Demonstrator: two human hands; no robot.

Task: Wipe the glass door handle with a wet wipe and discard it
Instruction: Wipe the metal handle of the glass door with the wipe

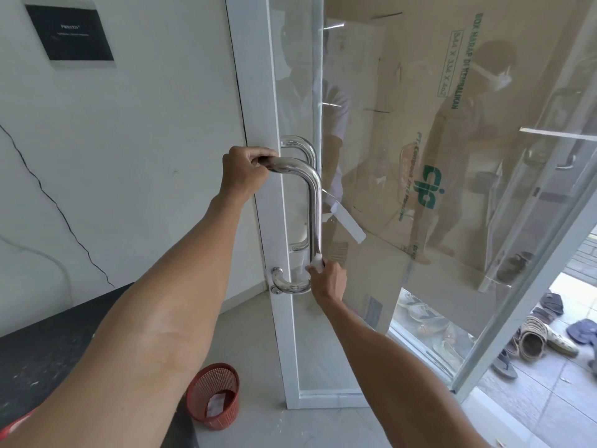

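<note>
steel handle (314, 202): left hand (244, 174) grips its top; right hand (328, 279) pinches wipe (317, 262) low.

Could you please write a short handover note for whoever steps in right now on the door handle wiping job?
Left hand: gripping the top bend of the steel door handle, steadying the door.
Right hand: pressing the white wet wipe against the lower end of the handle's vertical bar.
Red basket: on the floor below the left forearm, with some white packaging or paper inside; probably the place to discard.
Done: wiping is under way; how much of the bar is already wiped cannot be told.
Left: likely the bottom curve and the top bend under the left hand, then discard the wipe.
</note>
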